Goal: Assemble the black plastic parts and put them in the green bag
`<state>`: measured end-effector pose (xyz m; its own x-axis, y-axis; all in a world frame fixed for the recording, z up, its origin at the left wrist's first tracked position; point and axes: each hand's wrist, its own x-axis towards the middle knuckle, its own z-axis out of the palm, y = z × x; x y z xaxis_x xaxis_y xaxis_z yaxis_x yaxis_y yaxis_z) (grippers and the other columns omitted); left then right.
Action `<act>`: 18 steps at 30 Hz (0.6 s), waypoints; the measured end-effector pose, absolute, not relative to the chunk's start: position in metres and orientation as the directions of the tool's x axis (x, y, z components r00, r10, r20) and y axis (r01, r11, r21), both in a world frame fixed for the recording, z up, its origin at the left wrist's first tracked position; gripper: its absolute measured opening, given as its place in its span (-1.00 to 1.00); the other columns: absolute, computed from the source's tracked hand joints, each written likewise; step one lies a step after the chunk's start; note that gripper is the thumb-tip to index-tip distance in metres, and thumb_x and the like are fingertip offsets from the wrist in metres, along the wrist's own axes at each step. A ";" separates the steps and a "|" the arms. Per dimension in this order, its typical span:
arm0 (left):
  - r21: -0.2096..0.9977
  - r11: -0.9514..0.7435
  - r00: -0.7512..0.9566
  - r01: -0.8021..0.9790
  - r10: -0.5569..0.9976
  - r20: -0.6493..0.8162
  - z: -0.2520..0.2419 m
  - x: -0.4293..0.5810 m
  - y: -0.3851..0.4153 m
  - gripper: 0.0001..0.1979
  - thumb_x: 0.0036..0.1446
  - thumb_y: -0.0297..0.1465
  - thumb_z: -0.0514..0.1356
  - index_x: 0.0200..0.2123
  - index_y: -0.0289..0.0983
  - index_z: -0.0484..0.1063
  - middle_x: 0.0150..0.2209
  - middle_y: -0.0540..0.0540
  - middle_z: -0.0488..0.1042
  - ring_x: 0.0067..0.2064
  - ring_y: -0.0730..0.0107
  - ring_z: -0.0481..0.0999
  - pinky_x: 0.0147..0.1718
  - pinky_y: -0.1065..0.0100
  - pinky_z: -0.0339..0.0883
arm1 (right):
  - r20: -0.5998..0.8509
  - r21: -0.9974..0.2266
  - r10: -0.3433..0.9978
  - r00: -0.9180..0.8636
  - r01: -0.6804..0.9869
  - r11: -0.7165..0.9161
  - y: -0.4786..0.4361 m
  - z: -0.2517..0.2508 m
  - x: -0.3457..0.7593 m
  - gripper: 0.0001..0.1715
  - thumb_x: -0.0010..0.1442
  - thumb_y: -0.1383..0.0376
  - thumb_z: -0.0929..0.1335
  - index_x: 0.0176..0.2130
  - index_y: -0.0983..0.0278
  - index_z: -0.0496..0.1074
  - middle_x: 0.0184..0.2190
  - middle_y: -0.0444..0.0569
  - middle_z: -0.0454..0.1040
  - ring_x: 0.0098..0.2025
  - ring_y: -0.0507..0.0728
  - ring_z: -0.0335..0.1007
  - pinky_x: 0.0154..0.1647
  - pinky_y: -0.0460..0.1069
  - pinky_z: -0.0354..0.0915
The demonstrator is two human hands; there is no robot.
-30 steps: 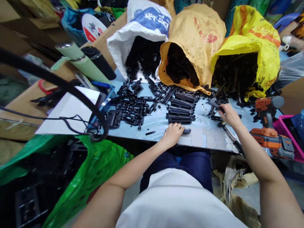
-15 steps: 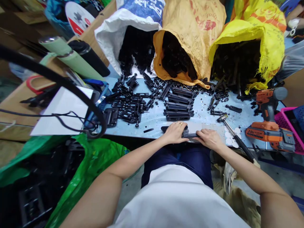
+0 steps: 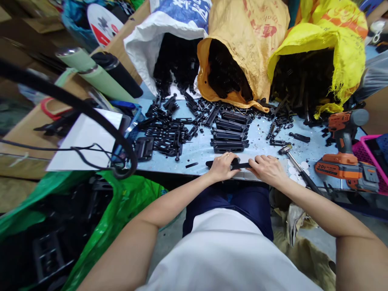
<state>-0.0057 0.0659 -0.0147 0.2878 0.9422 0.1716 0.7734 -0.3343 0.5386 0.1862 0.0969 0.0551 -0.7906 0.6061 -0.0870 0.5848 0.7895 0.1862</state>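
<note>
At the front edge of the blue table [image 3: 194, 155], my left hand [image 3: 223, 166] is closed around a long black part [image 3: 240, 165]. Its left end sticks out past my fingers. My right hand [image 3: 266, 169] grips the same part near its right end, with thumb and fingers pressed together. The part lies roughly level, and my fingers hide much of it. Just beyond my hands, several similar long black parts [image 3: 229, 139] are stacked in a row. A thin black strip [image 3: 191, 165] lies to the left of my left hand.
A hammer [image 3: 298, 165] and an orange cordless drill [image 3: 339, 149] are on the right. Small black parts [image 3: 165, 135] are heaped at left. White [image 3: 139, 40], orange [image 3: 239, 48] and yellow [image 3: 348, 56] sacks of black pieces line the back. A green bag [image 3: 121, 198] sits lower left.
The long black part has turned between my hands and now shows a darker side. My right hand has shifted slightly. The camera view has moved a little.
</note>
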 end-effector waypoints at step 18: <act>0.201 0.257 -0.225 0.945 0.960 -0.168 0.011 -0.102 0.190 -0.72 0.04 -0.60 0.03 -0.18 -0.40 0.43 -0.13 -0.30 0.41 -0.01 0.07 0.36 -0.09 0.21 0.27 | 0.297 -0.051 0.586 -0.754 0.600 0.798 0.109 -0.015 0.245 -0.58 0.21 0.04 0.20 -0.33 0.28 0.43 -0.41 0.01 0.45 -0.38 0.08 0.33 -0.36 -0.05 0.21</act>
<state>-0.1024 0.1896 0.0108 -0.2252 0.9597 -0.1684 0.9452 0.2571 0.2014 0.2452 0.1093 -0.0152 -0.7541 0.5856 0.2973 0.6001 0.7984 -0.0506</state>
